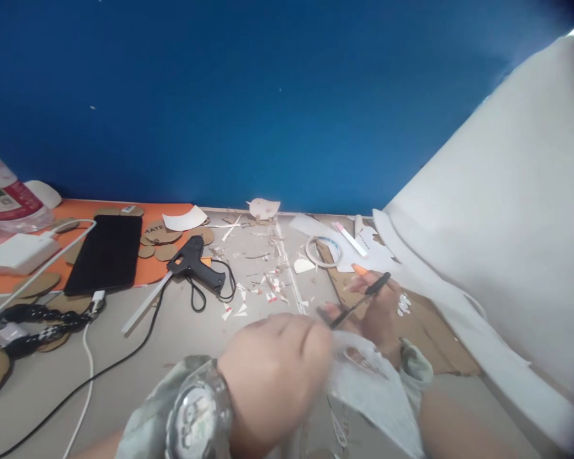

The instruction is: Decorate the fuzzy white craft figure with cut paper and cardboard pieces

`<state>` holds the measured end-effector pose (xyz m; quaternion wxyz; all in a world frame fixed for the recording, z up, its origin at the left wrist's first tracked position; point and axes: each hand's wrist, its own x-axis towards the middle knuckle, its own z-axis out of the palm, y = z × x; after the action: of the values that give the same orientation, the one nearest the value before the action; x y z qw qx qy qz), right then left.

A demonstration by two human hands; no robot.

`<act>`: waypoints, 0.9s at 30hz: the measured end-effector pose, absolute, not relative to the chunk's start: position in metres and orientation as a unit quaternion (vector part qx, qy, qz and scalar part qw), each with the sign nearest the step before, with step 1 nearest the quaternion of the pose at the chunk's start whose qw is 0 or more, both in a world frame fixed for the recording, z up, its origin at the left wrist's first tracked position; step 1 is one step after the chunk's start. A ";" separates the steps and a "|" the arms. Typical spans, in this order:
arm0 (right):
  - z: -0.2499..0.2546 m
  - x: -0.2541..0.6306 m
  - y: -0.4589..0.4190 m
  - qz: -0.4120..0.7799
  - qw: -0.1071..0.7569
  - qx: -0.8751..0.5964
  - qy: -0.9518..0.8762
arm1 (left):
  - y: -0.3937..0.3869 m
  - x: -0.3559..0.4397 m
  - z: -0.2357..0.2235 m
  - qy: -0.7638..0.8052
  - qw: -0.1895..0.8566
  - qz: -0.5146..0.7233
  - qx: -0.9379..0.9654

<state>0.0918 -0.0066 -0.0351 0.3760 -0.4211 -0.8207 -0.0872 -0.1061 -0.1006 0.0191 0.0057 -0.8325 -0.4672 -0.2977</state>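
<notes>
My left hand (278, 377), with a watch (194, 417) on its wrist, is closed and partly smeared by motion. A clear plastic bag (370, 389) hangs from beside its fingers, across to my right wrist; small white strings or bands show through it. My right hand (385, 312) is curled around a thin, dark pen-like stick (356, 309) with a thicker black end. The stick's lower tip points toward my left hand. A small orange tip (360, 269) shows just above my right fingers. Whatever lies inside my left fist is hidden.
A black glue gun (198, 268) with a glue stick, a phone (108, 255), cables and cardboard discs (162, 233) lie left. Paper scraps (270, 284) and a bird-shaped cutout (264, 208) are in the middle. Tape (323, 252), cardboard (435, 335) and white sheets (459, 299) lie right.
</notes>
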 end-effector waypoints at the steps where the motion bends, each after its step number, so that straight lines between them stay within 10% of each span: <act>1: -0.037 0.091 -0.006 -0.087 0.378 -0.421 -0.820 | -0.101 -0.105 0.020 -0.450 0.020 -0.300 -0.841; 7: -0.044 0.091 -0.004 -0.101 0.400 -0.403 -0.817 | -0.103 -0.100 0.018 -0.433 0.024 -0.324 -0.841; 12: -0.036 0.091 -0.011 -0.113 0.425 -0.413 -0.798 | -0.102 -0.102 0.007 -0.545 -0.173 -0.352 -0.741; 18: -0.027 0.090 -0.014 -0.108 0.283 -0.487 -0.819 | -0.081 -0.107 -0.005 -0.620 -0.441 -0.393 -0.516; 27: -0.019 0.086 -0.015 -0.057 0.120 -0.500 -0.856 | -0.068 -0.114 -0.018 -0.636 -0.457 -0.378 -0.493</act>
<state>0.0865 -0.0146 -0.0186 0.1200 -0.4997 -0.8559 -0.0566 -0.1138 -0.0679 -0.0178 -0.4572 -0.4928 -0.6364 -0.3783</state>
